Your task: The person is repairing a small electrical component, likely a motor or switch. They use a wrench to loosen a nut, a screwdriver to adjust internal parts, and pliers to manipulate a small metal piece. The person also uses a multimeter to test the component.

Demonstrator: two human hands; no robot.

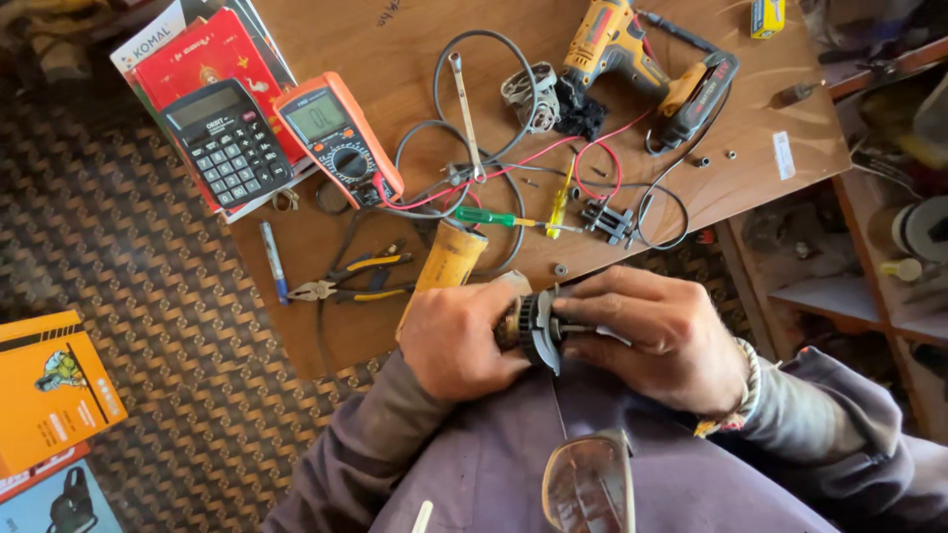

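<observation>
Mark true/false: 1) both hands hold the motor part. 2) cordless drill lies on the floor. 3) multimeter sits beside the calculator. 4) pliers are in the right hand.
1) True: the left hand and right hand grip the motor part between them.
2) False: the cordless drill lies on the wooden table.
3) True: the multimeter sits right beside the calculator.
4) False: the pliers lie on the table, untouched.

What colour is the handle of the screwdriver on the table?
The screwdriver has a green handle, clearest in the head view, lying beside the yellow tube.
</observation>
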